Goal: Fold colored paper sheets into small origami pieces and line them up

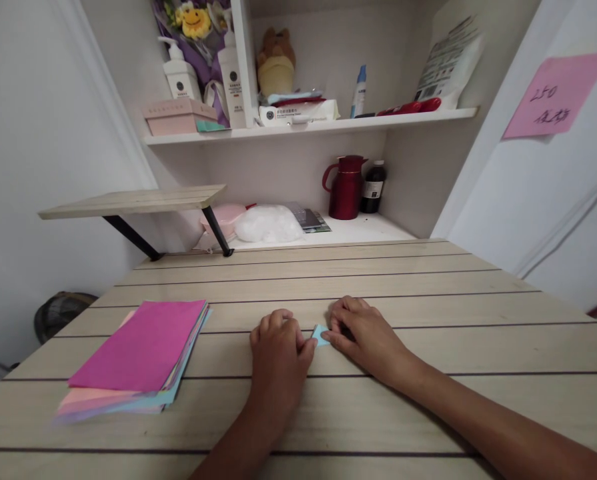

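A small piece of light blue folded paper (320,335) lies on the wooden tabletop (408,427) between my two hands. My left hand (281,347) is at its left side, fingers curled, with the thumb tip at the paper's lower left edge. From the right, my right hand (361,333) has its thumb on the paper's right part, its other fingers bent in beside it. Both hands hide some of the paper's edges. To the left of my hands rests a stack of coloured paper (141,347), a magenta sheet on top.
A raised wooden shelf (138,200) on black legs stands at the back left. Behind the table, a red jug (345,188), a dark bottle (373,188) and a white plastic bag (269,224) sit in the cabinet. A pink note (557,95) is stuck on the right.
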Motion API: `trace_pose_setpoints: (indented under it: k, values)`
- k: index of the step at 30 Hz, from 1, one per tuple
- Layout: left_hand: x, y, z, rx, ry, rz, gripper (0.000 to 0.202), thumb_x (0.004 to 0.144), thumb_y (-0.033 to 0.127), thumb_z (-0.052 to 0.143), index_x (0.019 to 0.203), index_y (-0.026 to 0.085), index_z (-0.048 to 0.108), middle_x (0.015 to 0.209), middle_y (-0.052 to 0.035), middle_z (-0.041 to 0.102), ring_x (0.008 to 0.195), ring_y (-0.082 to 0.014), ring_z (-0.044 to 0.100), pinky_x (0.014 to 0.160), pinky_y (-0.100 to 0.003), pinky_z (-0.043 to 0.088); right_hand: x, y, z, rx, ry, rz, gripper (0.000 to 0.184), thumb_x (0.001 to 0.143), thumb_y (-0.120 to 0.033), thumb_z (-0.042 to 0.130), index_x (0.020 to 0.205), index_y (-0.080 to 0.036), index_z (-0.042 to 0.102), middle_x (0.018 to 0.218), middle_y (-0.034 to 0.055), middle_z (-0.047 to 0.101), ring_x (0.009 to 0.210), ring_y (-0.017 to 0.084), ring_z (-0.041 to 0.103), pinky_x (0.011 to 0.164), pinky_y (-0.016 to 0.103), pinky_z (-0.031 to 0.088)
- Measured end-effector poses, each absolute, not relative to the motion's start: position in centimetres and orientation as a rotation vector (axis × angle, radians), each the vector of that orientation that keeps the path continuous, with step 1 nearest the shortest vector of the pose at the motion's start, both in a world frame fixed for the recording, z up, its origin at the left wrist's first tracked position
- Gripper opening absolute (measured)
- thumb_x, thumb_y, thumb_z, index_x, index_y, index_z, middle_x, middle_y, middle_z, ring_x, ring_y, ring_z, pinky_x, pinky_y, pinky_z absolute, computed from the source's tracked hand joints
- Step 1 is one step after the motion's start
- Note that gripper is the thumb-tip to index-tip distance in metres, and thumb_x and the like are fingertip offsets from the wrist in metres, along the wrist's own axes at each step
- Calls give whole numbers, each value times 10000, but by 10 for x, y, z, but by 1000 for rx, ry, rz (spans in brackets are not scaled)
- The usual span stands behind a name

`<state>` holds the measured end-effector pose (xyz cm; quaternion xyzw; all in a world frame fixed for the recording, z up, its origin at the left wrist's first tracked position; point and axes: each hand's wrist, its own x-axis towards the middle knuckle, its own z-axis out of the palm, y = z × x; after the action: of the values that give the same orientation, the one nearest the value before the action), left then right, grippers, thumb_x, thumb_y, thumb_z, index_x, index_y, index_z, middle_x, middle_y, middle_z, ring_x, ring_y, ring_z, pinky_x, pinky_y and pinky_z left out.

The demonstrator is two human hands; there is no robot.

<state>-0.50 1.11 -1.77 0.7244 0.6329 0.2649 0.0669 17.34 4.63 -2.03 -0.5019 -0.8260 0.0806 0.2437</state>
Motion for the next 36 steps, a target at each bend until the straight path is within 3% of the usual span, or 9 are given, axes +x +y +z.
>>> trace_pose_setpoints:
  k: [5, 8, 10, 12, 14, 18, 23, 27, 36]
  values:
    - [-6, 10, -13, 2223, 1894, 722, 138, 839, 270, 587, 720, 206, 614, 1162, -58, 613, 1133, -255, 507, 951, -454, 343, 174, 47, -19, -1405, -2250, 219, 234, 849, -365, 609, 679, -213, 554, 839, 38, 582, 797, 204, 530, 739, 344, 411]
    - [-7, 9, -11, 2208, 1847, 806, 204, 887, 225, 504, 1057, 221, 616, 1192, -65, 602, 1155, -227, 510, 964, -418, 370, 174, 47, -18, -1422, -2258, 239, 244, 847, -374, 606, 671, -213, 555, 845, 36, 583, 800, 205, 534, 726, 337, 409]
    - [-6, 6, -10, 2325, 1755, 827, 387, 919, 205, 439, 1298, 266, 490, 1363, -66, 504, 1274, -220, 426, 1023, -423, 337, 174, 48, -19, -1435, -2261, 235, 244, 842, -386, 606, 677, -211, 563, 841, 37, 582, 801, 207, 536, 717, 335, 409]
    - [-5, 3, -11, 2507, 1607, 723, 476, 930, 221, 434, 1385, 353, 392, 1493, -14, 378, 1379, -235, 297, 1096, -478, 242, 174, 49, -20, -1452, -2258, 203, 224, 844, -367, 595, 688, -207, 573, 831, 42, 579, 801, 209, 538, 717, 335, 410]
    - [-5, 0, -13, 2594, 1490, 545, 507, 937, 266, 441, 1417, 390, 333, 1512, 23, 360, 1415, -249, 234, 1130, -534, 153, 174, 51, -21, -1457, -2250, 186, 208, 847, -328, 579, 679, -204, 575, 814, 42, 579, 795, 205, 538, 726, 334, 412]
    - [-8, -4, -16, 2529, 1484, 345, 534, 967, 373, 361, 1475, 325, 205, 1505, 1, 366, 1425, -248, 220, 1134, -599, 106, 176, 51, -22, -1418, -2198, 265, 194, 852, -303, 569, 683, -208, 579, 809, 34, 593, 794, 199, 552, 756, 343, 424]
    - [-10, -5, -13, 2518, 1497, 292, 509, 962, 450, 342, 1452, 328, 279, 1521, 19, 319, 1434, -263, 191, 1133, -630, 87, 186, 47, -19, -1254, -2021, 450, 160, 904, -205, 454, 885, -225, 612, 909, 44, 617, 852, 192, 580, 794, 344, 468]
    - [-10, -5, -12, 2518, 1486, 295, 519, 961, 478, 321, 1455, 327, 268, 1525, 20, 308, 1437, -258, 179, 1137, -627, 86, 190, 44, -16, -1185, -1988, 496, 128, 890, -248, 512, 818, -231, 617, 864, 28, 626, 828, 187, 583, 767, 325, 476]
    - [-14, -4, -15, 2516, 1429, 340, 552, 950, 537, 291, 1462, 340, 232, 1535, 25, 282, 1438, -265, 172, 1129, -647, 65, 181, 48, -16, -1505, -2274, 136, 58, 839, -276, 600, 796, -238, 608, 929, 38, 619, 887, 235, 549, 746, 360, 400]
